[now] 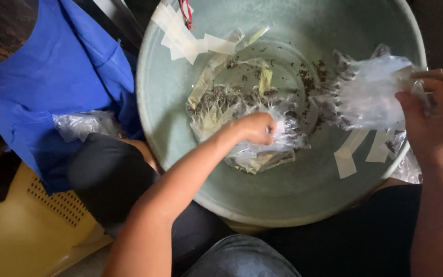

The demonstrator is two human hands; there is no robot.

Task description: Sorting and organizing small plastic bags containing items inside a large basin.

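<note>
Two hands at work over one wide basin. Left hand (256,128) down in the middle of the basin, fingers curled shut on the top of a crumpled clear plastic bag (262,149) lying on the bottom. Right hand (434,115) up at the right rim, fingers pinched on one edge of a second clear plastic bag (370,92), held off the bottom and hanging inward over the bowl. Well apart, these hands, one at the centre, one at the edge.

Pale green round basin (293,197), resting low between the knees in dark trousers (108,174). Inside: a heap of flattened clear bags with pale, straw-like contents (221,105), just left of the left hand and touching the bag under it; dark crumbs (308,77) strewn across the floor of the bowl between the two held bags; strips of whitish tape (180,38) stuck to the upper left wall, more strips (352,151) on the lower right wall under the raised bag. Bare wall along the lower curve, nearest the body, with open room there.

Outside the left rim: blue cloth (62,77) draped down, another crumpled clear bag (83,124) lying on it, and a yellow perforated plastic seat (32,231) at the lower left corner.
</note>
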